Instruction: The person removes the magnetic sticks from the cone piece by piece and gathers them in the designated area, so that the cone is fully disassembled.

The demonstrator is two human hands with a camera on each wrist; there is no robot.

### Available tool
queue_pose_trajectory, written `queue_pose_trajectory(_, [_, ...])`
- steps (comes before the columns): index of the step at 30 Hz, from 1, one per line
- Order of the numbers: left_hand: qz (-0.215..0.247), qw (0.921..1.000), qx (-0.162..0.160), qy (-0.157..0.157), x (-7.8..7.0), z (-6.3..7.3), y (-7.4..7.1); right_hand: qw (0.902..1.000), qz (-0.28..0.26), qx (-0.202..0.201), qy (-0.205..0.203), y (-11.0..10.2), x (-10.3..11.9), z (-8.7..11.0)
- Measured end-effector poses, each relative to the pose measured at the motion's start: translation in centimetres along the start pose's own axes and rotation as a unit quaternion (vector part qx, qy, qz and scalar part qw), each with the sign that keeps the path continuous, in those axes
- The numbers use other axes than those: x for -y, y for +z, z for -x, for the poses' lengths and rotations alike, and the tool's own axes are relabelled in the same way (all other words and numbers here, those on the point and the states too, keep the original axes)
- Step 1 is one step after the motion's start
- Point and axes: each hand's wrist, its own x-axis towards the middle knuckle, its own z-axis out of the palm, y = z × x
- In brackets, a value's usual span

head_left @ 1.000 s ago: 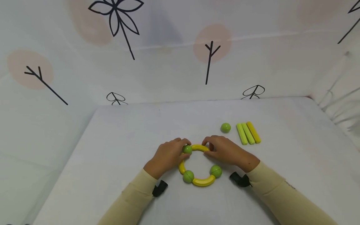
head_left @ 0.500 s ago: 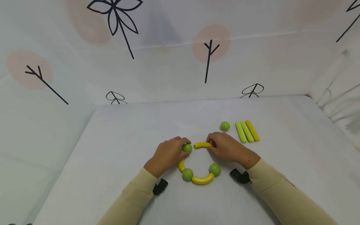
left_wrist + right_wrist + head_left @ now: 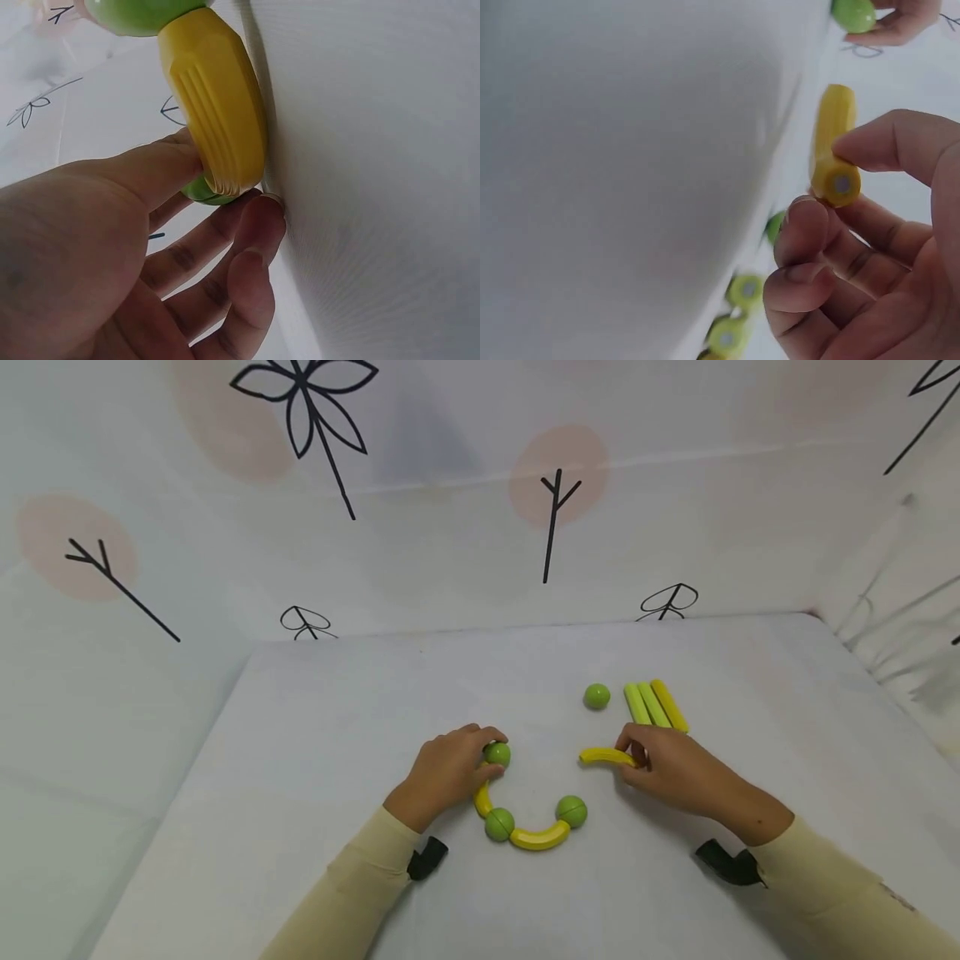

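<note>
My left hand (image 3: 442,772) pinches a green ball (image 3: 498,755) between thumb and fingers. From that ball a curved yellow magnetic rod (image 3: 482,800) runs down to a second green ball (image 3: 498,824). Another curved yellow rod (image 3: 540,837) joins this to a third green ball (image 3: 572,811), so the pieces form an arc open at the upper right. Apart from the arc, my right hand (image 3: 678,772) pinches a loose curved yellow rod (image 3: 600,756) by one end. A grey disc shows in that rod's end (image 3: 842,184) in the right wrist view.
Behind the right hand, two straight lime rods (image 3: 636,703) and one straight yellow rod (image 3: 670,704) lie side by side. A single green ball (image 3: 597,696) rests to their left. A white patterned cloth (image 3: 420,560) rises behind the white table (image 3: 360,693).
My right hand has pulled the curved yellow rod away from the green ball under my left hand and carried it right. The left hand keeps its place on the ball.
</note>
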Motion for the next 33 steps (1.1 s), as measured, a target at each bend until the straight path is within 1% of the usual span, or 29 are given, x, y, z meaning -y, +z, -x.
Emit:
queue_pose_trajectory(2, [0.000, 1.0000, -0.001, 0.000, 0.1, 0.0, 0.0, 0.9999, 0.009, -0.007, 0.004, -0.1, -0.4, 0.4])
queue_pose_trajectory(5, [-0.002, 1.0000, -0.003, -0.001, 0.2, 0.1, 0.0, 0.9998, 0.015, -0.006, 0.007, -0.3, -0.8, 0.6])
queue_pose_trajectory(16, [-0.004, 1.0000, -0.006, 0.001, 0.3, 0.3, -0.1, 0.9989, 0.044, 0.015, 0.005, -0.1, -1.6, 0.7])
queue_pose_trajectory(21, [-0.009, 0.9998, -0.014, 0.008, 0.3, 0.2, -0.1, 0.9987, 0.042, 0.028, 0.009, -0.2, -1.7, 0.6])
queue_pose_trajectory(26, [-0.010, 0.9999, -0.010, 0.010, 0.3, 0.2, 0.0, 0.9981, 0.034, 0.044, 0.026, -0.3, -1.7, 0.7])
queue_pose_trajectory(29, [-0.008, 0.9998, -0.010, 0.011, 0.3, 0.1, 0.1, 0.9984, 0.036, 0.031, 0.031, -0.6, -1.5, 0.9])
queue_pose_trajectory(33, [-0.010, 0.9997, -0.012, 0.017, 0.3, 0.1, 0.2, 0.9994, 0.031, -0.003, 0.018, -0.6, -0.3, 0.7])
